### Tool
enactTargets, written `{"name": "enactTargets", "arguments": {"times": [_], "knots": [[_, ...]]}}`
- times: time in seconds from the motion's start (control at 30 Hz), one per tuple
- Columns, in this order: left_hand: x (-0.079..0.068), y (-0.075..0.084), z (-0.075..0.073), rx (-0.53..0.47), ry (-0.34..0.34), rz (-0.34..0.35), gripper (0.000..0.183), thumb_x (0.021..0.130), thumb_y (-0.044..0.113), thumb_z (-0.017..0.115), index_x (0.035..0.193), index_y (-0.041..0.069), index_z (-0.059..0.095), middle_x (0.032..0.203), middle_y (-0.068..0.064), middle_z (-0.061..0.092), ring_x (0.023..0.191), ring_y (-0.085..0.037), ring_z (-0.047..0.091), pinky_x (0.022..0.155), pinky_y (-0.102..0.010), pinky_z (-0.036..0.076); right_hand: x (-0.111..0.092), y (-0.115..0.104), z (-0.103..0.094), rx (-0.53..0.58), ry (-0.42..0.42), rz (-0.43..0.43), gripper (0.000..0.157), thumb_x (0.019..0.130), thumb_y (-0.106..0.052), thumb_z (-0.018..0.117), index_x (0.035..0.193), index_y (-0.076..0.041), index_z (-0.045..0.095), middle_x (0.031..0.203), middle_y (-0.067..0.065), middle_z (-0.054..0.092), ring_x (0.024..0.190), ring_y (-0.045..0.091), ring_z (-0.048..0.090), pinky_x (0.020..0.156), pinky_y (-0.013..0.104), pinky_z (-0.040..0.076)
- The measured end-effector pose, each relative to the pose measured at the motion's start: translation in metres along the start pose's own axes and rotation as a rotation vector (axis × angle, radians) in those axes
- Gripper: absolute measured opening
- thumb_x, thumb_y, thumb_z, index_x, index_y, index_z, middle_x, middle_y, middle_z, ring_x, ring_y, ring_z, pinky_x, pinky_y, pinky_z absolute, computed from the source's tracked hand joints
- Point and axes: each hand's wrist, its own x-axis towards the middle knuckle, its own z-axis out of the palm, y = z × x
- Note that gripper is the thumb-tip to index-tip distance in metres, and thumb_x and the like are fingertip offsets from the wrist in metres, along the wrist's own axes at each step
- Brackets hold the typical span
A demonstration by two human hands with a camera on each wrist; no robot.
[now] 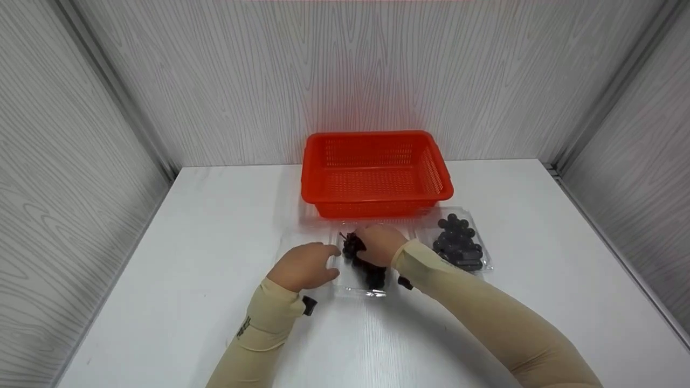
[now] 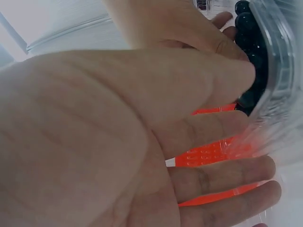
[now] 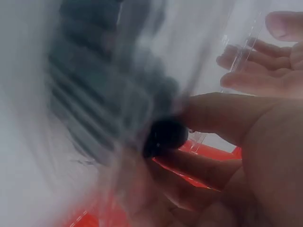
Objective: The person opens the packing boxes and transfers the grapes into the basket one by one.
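Observation:
A bunch of dark grapes (image 1: 373,276) lies in a clear plastic box (image 1: 346,281) at the middle of the table. My right hand (image 1: 381,245) reaches over the bunch and grips its upper part; in the right wrist view a dark grape (image 3: 169,133) sits between thumb and fingers. To the left of the box, my left hand (image 1: 306,267) holds nothing, its thumb and fingers spread apart. In the left wrist view its fingers (image 2: 222,177) extend towards the clear wall of the box, beside the grapes (image 2: 253,52).
Behind the boxes stands a red plastic basket (image 1: 377,207) with perforated sides. Another dark bunch of grapes (image 1: 457,242) lies in a clear container (image 1: 487,261) on the right. Grey wood-grain panels (image 1: 226,81) enclose the white table (image 1: 167,280) at the back and sides.

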Motion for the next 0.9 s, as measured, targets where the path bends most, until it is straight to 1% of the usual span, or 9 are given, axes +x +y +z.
{"name": "enactTargets", "arguments": {"times": [0.1,0.2,0.33,0.43,0.53,0.6,0.73,0.83,0.9], "knots": [[0.001,0.0,0.0,-0.002,-0.001,-0.002,0.039,0.095,0.014,0.066,0.133,0.007,0.068,0.131,-0.014,0.069,0.124,-0.033,0.063,0.108,-0.048,0.048,0.002,0.004,0.002,0.011,0.008,-0.01,0.024,0.097,-0.02,0.072,0.111,-0.003,0.065,0.099,0.012,0.069,0.092,0.029,0.067,0.09,0.048,0.056],[0.002,0.0,0.002,-0.013,-0.011,-0.005,0.04,0.093,0.009,0.064,0.133,0.008,0.068,0.132,-0.013,0.068,0.125,-0.032,0.062,0.109,-0.048,0.047,0.004,0.008,0.005,0.005,0.0,-0.007,0.024,0.094,-0.022,0.074,0.107,-0.004,0.064,0.093,0.008,0.067,0.086,0.025,0.064,0.084,0.046,0.057],[0.002,-0.001,0.003,-0.031,-0.032,0.009,0.043,0.091,0.005,0.064,0.133,0.007,0.068,0.133,-0.013,0.068,0.125,-0.032,0.062,0.109,-0.048,0.047,0.006,0.01,0.007,-0.01,-0.012,0.006,0.03,0.09,-0.024,0.079,0.107,-0.004,0.064,0.092,0.007,0.068,0.085,0.024,0.065,0.084,0.045,0.057],[0.001,-0.002,0.001,-0.035,-0.042,0.021,0.047,0.089,0.002,0.066,0.135,0.007,0.067,0.134,-0.013,0.067,0.126,-0.032,0.061,0.109,-0.048,0.047,0.009,0.012,0.007,-0.024,-0.013,-0.002,0.026,0.091,-0.022,0.077,0.102,-0.002,0.066,0.088,0.008,0.067,0.082,0.025,0.064,0.084,0.047,0.057],[-0.001,-0.003,-0.001,-0.032,-0.054,0.017,0.051,0.087,0.002,0.068,0.138,0.008,0.065,0.138,-0.011,0.066,0.129,-0.032,0.06,0.111,-0.048,0.046,0.012,0.013,0.007,-0.041,-0.028,-0.013,0.021,0.093,-0.02,0.074,0.099,-0.001,0.069,0.086,0.009,0.068,0.081,0.026,0.064,0.085,0.048,0.057],[-0.002,-0.003,-0.002,-0.036,-0.071,0.012,0.055,0.086,0.004,0.071,0.141,0.01,0.064,0.14,-0.01,0.065,0.131,-0.031,0.058,0.111,-0.048,0.045,0.014,0.013,0.006,-0.05,-0.052,-0.016,0.022,0.094,-0.021,0.073,0.101,-0.001,0.069,0.088,0.009,0.068,0.083,0.027,0.064,0.086,0.048,0.057],[-0.002,-0.004,-0.002,-0.081,-0.104,-0.001,0.066,0.083,0.019,0.081,0.146,0.012,0.06,0.142,-0.009,0.064,0.132,-0.03,0.058,0.112,-0.049,0.044,0.016,0.012,0.004,-0.04,-0.082,-0.012,0.031,0.093,-0.028,0.076,0.106,-0.001,0.068,0.091,0.008,0.069,0.087,0.026,0.066,0.087,0.046,0.057],[0.0,-0.006,-0.001,-0.102,-0.104,-0.015,0.075,0.08,0.027,0.087,0.148,0.013,0.058,0.142,-0.009,0.063,0.133,-0.03,0.057,0.113,-0.049,0.044,0.017,0.011,0.003,-0.035,-0.07,-0.01,0.031,0.094,-0.028,0.077,0.109,-0.003,0.066,0.092,0.007,0.068,0.087,0.025,0.065,0.086,0.044,0.057],[0.001,-0.006,0.0,-0.093,-0.097,-0.029,0.075,0.081,0.028,0.087,0.148,0.013,0.057,0.144,-0.008,0.062,0.135,-0.029,0.056,0.114,-0.048,0.043,0.019,0.011,0.004,-0.04,-0.047,-0.018,0.028,0.095,-0.025,0.075,0.11,-0.005,0.064,0.092,0.007,0.067,0.086,0.024,0.065,0.086,0.044,0.057]]}}
